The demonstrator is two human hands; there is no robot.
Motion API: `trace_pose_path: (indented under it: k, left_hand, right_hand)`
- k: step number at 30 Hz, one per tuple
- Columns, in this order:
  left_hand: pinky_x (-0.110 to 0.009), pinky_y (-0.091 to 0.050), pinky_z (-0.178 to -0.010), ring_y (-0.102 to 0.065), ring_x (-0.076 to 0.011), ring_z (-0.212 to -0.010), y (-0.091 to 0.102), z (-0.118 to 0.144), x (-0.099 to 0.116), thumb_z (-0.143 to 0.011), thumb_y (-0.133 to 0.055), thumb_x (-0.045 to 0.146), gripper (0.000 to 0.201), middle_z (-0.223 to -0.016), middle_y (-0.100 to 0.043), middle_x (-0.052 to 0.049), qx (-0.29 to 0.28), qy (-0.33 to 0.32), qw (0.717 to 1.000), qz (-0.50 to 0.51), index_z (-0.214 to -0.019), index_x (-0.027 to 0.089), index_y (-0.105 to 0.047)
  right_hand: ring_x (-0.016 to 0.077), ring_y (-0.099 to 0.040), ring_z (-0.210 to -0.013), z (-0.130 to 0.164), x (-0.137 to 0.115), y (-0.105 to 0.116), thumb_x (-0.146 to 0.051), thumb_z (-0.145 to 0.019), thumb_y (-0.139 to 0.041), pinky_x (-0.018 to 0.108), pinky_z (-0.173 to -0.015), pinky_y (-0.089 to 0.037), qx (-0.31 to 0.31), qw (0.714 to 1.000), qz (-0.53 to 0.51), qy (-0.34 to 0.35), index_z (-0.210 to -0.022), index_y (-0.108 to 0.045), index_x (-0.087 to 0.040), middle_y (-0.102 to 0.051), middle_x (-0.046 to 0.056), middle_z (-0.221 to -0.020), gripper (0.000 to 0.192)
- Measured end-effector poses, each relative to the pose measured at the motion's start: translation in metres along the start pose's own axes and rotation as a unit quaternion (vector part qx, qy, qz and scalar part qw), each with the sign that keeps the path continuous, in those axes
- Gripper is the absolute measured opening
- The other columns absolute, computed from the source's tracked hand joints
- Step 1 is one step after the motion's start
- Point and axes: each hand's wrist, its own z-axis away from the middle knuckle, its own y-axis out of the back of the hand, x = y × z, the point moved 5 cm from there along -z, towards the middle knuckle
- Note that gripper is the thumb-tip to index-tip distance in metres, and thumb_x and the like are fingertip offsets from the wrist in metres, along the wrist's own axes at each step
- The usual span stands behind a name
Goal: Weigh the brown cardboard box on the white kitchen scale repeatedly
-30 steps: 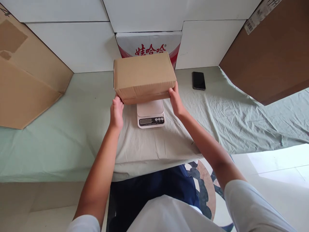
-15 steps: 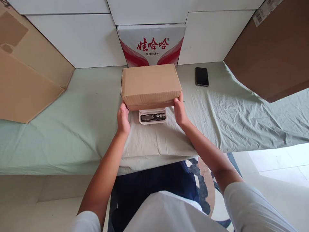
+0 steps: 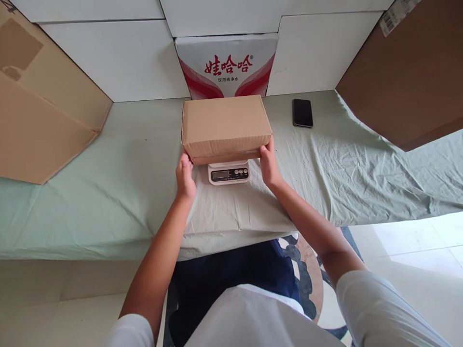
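Note:
A closed brown cardboard box (image 3: 226, 120) is on or just above a small white digital scale (image 3: 229, 174); whether it touches the scale's top I cannot tell. My left hand (image 3: 185, 177) grips the box at its lower left front corner, thumb toward me. At the lower right front corner, my right hand (image 3: 269, 163) holds it the same way. The fingers of both hands are partly hidden behind and under the box. The scale's front panel shows a grey display, which looks blank, and a row of buttons.
Pale green cloth (image 3: 144, 193) covers the surface. A black phone (image 3: 302, 113) lies right of the box. Behind stands a white and red carton (image 3: 227, 65) with Chinese lettering. Large cardboard pieces flank the area, left (image 3: 54, 111) and right (image 3: 405, 82).

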Motion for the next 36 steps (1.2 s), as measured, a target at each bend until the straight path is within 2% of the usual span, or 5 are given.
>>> trace_pose_path:
  k: [20,26,29,32,36]
  left_hand:
    - [-0.044,-0.042,-0.123,-0.05,-0.0312,-0.15,0.0,-0.001,-0.001,-0.087,-0.038,0.086,0.083,-0.155,-0.059,-0.01,-0.003,-0.007,1.0,-0.005,-0.145,0.031,-0.06]
    - [-0.046,-0.03,-0.132,-0.033,-0.028,-0.161,0.009,-0.005,-0.005,-0.09,-0.035,0.083,0.079,-0.169,-0.044,-0.003,0.0,-0.014,1.0,0.018,-0.152,0.037,-0.052]
    - [-0.047,-0.023,-0.135,-0.025,-0.0249,-0.164,0.02,-0.011,-0.01,-0.091,-0.027,0.084,0.079,-0.173,-0.035,0.002,0.008,-0.019,1.0,0.018,-0.154,0.041,-0.048]
    - [-0.045,-0.021,-0.136,-0.021,-0.0231,-0.164,0.029,-0.016,-0.015,-0.092,-0.023,0.083,0.077,-0.174,-0.033,0.005,0.017,-0.019,1.0,0.016,-0.153,0.043,-0.048]
    - [-0.044,-0.022,-0.135,-0.022,-0.0242,-0.164,0.032,-0.019,-0.019,-0.093,-0.021,0.083,0.082,-0.174,-0.032,0.001,0.029,-0.013,0.999,0.021,-0.156,0.037,-0.046]
  right_hand:
    - [0.0262,-0.031,-0.161,0.003,-0.002,-0.002,-0.074,-0.089,-0.048,0.05,-0.137,-0.025,0.004,1.0,-0.029,-0.005,-0.159,-0.028,-0.046,-0.036,-0.007,-0.171,0.078]
    - [0.0264,-0.018,-0.167,0.0,0.003,0.009,-0.081,-0.087,-0.044,0.056,-0.138,-0.018,0.036,0.999,-0.032,-0.017,-0.16,-0.022,-0.048,-0.025,-0.01,-0.175,0.083]
    - [0.0274,-0.02,-0.167,-0.004,0.005,0.021,-0.081,-0.087,-0.042,0.059,-0.137,-0.019,0.071,0.996,-0.048,-0.03,-0.159,-0.023,-0.051,-0.025,-0.009,-0.175,0.08]
    - [0.0267,-0.024,-0.166,-0.008,0.005,0.03,-0.078,-0.087,-0.046,0.058,-0.137,-0.019,0.095,0.992,-0.072,-0.038,-0.156,-0.03,-0.051,-0.027,-0.01,-0.174,0.075]
    - [0.0275,-0.026,-0.165,-0.01,0.006,0.032,-0.078,-0.084,-0.051,0.059,-0.138,-0.017,0.106,0.989,-0.09,-0.043,-0.153,-0.037,-0.048,-0.032,-0.009,-0.173,0.076]
